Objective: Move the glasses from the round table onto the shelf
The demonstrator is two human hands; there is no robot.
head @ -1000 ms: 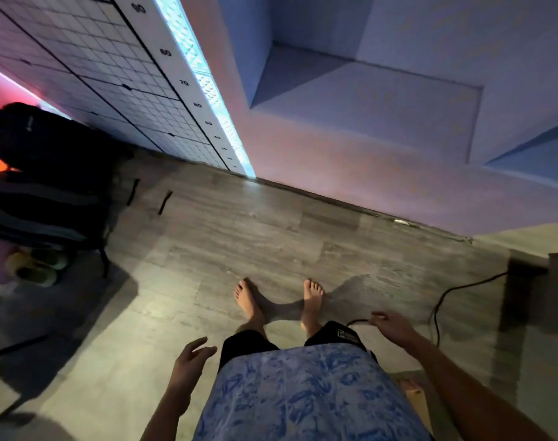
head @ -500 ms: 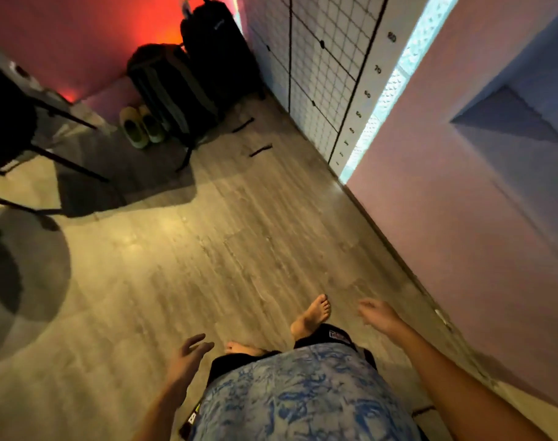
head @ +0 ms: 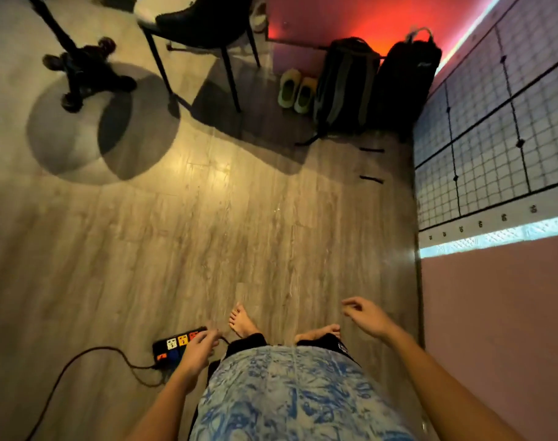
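Observation:
No glasses, round tabletop or shelf show in the head view. A black pedestal base (head: 83, 74) on castor-like feet stands at the top left, throwing round shadows on the wooden floor (head: 207, 224). My left hand (head: 196, 350) hangs low at my side, fingers loosely apart, holding nothing. My right hand (head: 365, 316) is out to the right near the pink wall (head: 494, 329), fingers spread and empty. My bare feet (head: 242, 321) stand on the floor below.
A black chair (head: 204, 30) stands at the top centre. Two dark backpacks (head: 379, 87) and a pair of green slippers (head: 295, 90) lie against the far wall. A power strip (head: 176, 343) with a cable lies by my left hand. A gridded panel (head: 494, 138) covers the right wall.
My view has swung left, from the pink wall and its recess round to the chair, the pedestal base and the backpacks. Both hands stayed empty at my sides; the power strip came into view.

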